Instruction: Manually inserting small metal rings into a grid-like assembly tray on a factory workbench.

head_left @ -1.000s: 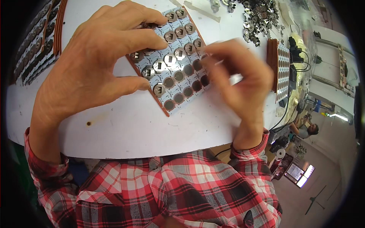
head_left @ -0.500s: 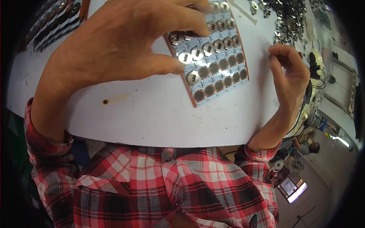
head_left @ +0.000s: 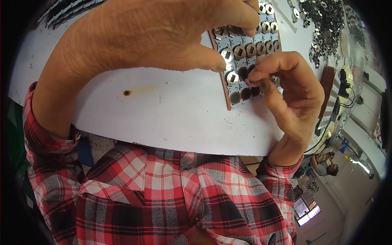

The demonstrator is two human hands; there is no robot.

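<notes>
1. Left hand [head_left: 151, 36] is spread, thumb and fingers apart, at the board's [head_left: 238, 87] left side.
2. Right hand [head_left: 296, 87] pinches above its near rows; cannot tell whether anything is gripped.
3. Board lies on the surface [head_left: 163, 114], back from the near edge.

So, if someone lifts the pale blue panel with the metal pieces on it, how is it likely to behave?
The panel is probably stiff: its brown edge looks straight. Flat on the table, it seems unlikely to roll. The metal pieces sit on top and might slide if it tilts; I cannot see whether they are fixed.
</notes>
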